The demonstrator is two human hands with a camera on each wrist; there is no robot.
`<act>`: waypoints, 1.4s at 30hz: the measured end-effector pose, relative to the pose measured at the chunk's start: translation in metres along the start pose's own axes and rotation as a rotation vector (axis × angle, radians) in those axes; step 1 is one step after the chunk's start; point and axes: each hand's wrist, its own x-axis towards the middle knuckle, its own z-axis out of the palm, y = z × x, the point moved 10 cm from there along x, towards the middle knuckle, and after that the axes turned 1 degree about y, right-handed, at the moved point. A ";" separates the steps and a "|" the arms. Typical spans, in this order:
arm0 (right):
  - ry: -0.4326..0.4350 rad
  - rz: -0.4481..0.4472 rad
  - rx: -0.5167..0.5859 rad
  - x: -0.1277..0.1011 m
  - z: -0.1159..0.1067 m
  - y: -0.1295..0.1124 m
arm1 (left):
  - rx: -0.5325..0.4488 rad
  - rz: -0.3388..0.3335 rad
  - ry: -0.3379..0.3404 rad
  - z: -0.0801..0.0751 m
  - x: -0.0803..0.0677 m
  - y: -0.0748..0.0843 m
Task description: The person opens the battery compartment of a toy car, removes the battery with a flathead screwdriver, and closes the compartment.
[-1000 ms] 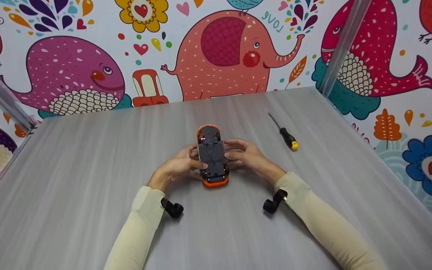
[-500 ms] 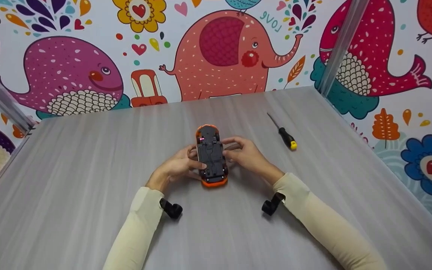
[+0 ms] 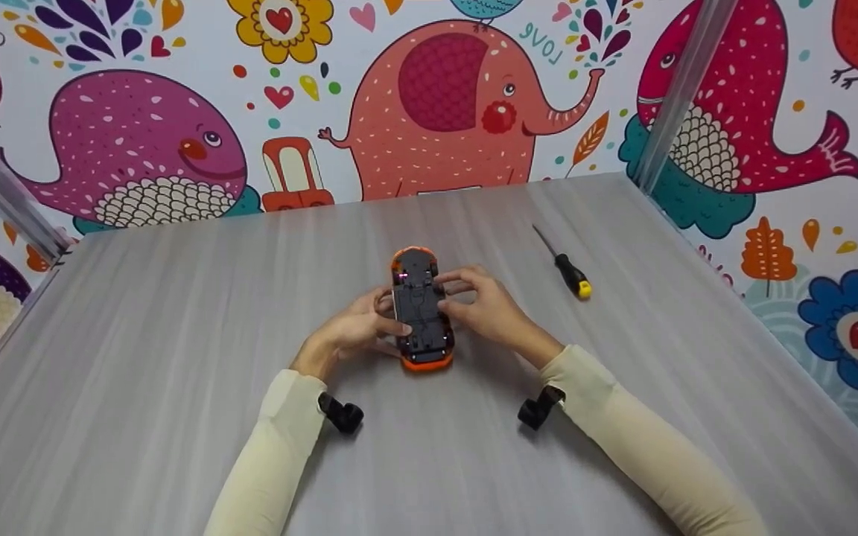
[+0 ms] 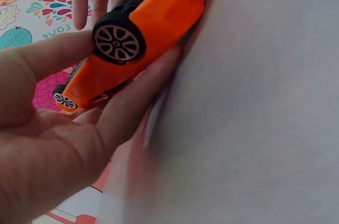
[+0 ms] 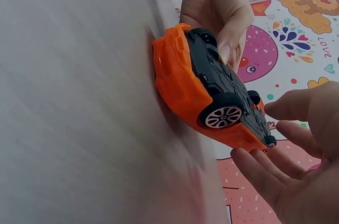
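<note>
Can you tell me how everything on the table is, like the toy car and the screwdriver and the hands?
Toy car: upside down, dark underside showing.
Wheels: the ones we can see are on the car.
Screwdriver: lying on the table, not held.
Left hand: holding the car.
Right hand: beside the car, fingers loosely spread; I can't tell if they touch it.

Wall [image 3: 205, 45], printed: we list one word [image 3: 541, 42], "LOVE", teal, mirror-reversed in the head view, above the elephant [image 3: 399, 160]. Left wrist view: the same teal word, tilted. Right wrist view: we read "LOVE" again, right way round, beside blue drops [image 5: 291, 35] on the printed wall.
</note>
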 end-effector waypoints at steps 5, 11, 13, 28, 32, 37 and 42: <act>0.007 -0.003 0.002 -0.001 -0.004 -0.005 | 0.005 0.008 -0.007 0.002 0.003 0.002; 0.039 0.014 -0.035 0.005 -0.008 -0.012 | 0.010 0.007 -0.010 0.003 0.002 0.003; 0.054 0.014 -0.037 0.009 -0.009 -0.016 | 0.007 0.006 -0.009 0.002 0.002 0.003; 0.135 0.018 -0.001 0.018 -0.005 -0.013 | -0.008 0.010 -0.002 0.001 0.001 0.000; 0.109 0.024 -0.002 0.019 -0.001 -0.008 | 0.002 0.015 -0.009 0.001 -0.001 0.000; 0.087 0.020 -0.001 0.018 0.002 -0.007 | -0.001 0.012 -0.014 0.002 -0.001 0.000; 0.081 0.022 -0.006 0.019 0.003 -0.005 | -0.002 0.007 0.000 0.000 -0.001 0.000</act>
